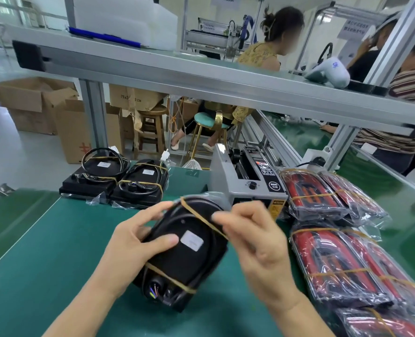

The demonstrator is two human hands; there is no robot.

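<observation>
Black lamp unit [184,261] held just in front of tape dispenser [247,181], over tabletop [55,251]. Left hand [138,242] grip wrapped round unit. Right hand [257,242] grip pinching stretched rubber band [201,218]. Risk: band slips off corner or snaps, and coiled cable [177,216] springs loose.

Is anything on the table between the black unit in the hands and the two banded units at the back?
Nothing visible does. Only green table surface lies between the black unit and the two banded units; the grey machine stands aside.
</observation>
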